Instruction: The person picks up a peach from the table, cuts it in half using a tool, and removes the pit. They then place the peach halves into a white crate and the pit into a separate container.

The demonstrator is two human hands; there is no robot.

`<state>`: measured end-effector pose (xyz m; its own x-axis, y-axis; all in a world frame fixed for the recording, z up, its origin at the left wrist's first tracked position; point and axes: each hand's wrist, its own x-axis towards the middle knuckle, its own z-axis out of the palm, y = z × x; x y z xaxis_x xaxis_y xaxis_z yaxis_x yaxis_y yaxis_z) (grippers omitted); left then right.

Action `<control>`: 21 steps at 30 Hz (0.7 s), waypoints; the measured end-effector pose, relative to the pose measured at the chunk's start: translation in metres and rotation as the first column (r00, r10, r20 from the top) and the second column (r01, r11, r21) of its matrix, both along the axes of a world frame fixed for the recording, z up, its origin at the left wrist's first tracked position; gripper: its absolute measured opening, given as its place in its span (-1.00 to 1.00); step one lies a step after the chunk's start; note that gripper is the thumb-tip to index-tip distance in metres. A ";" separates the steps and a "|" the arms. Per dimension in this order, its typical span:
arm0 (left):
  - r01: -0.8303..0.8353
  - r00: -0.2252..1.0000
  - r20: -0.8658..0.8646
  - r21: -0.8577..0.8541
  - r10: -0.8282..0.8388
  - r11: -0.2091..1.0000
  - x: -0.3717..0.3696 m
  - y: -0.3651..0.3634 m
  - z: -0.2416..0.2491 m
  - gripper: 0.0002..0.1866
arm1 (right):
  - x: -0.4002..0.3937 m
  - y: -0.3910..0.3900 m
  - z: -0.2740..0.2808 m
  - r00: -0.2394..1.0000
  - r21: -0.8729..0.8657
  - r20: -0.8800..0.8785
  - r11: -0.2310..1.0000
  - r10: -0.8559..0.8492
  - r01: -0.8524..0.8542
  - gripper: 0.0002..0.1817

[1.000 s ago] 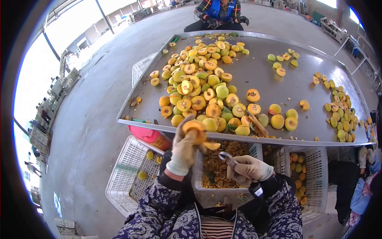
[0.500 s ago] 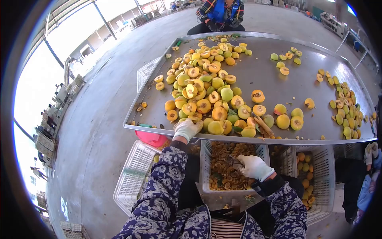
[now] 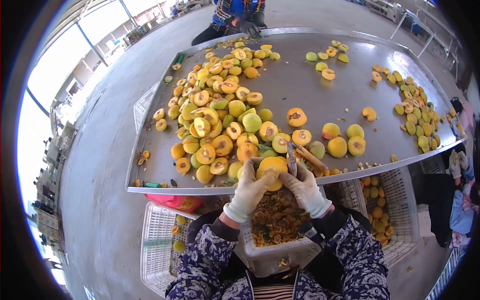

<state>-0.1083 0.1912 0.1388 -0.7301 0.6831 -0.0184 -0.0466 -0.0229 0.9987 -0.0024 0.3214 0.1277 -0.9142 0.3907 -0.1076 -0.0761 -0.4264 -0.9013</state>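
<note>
A yellow-orange fruit [image 3: 272, 166] is gripped by my gloved left hand [image 3: 250, 189] over the near edge of the metal table [image 3: 320, 65]. Pressed against the fruit's right side is my gloved right hand [image 3: 306, 191], which also holds a metal hand tool [image 3: 291, 159] pointing up. Halved and whole fruits [image 3: 215, 120] are heaped on the table just beyond my left hand. A wooden-looking stick [image 3: 311, 158] lies beyond my right hand. Under both hands stands a white crate [image 3: 280, 248] of brown and orange scraps.
More fruit [image 3: 420, 115] lies at the table's right. A white crate [image 3: 155, 250] stands lower left, and another with fruit [image 3: 400, 215] lower right. A pink container [image 3: 175, 201] is under the left edge. Co-workers sit across [image 3: 235, 15] and at the right [image 3: 462, 210].
My left hand has come off the table's edge with a fruit in it. My right hand has risen from the scrap crate to meet it. The view has shifted right.
</note>
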 end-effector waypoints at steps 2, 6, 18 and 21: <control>0.089 0.897 0.394 0.281 -0.199 0.956 -0.007 0.014 0.000 -0.49 | 0.005 0.020 0.016 0.989 -0.024 0.141 0.999 0.046 -0.043 -0.64; 0.287 0.644 0.597 0.391 -0.478 0.875 -0.026 0.023 -0.014 -0.52 | 0.000 0.031 0.013 0.972 0.092 0.199 0.990 -0.121 0.105 -0.66; -0.183 0.744 0.608 0.584 -0.277 0.791 -0.030 0.047 -0.023 -0.50 | -0.015 0.007 0.001 0.971 0.252 0.223 0.956 0.092 -0.149 -0.71; -0.152 0.756 0.588 0.587 -0.289 0.795 -0.028 0.043 -0.025 -0.47 | -0.021 0.002 -0.020 0.997 0.603 0.052 0.798 -0.062 0.018 -0.78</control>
<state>-0.1358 0.2339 0.1143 -0.6439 0.7642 -0.0382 -0.6680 -0.5371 0.5151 -0.0229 0.3234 0.1074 -0.8957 0.4327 0.1024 -0.0127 0.2053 -0.9786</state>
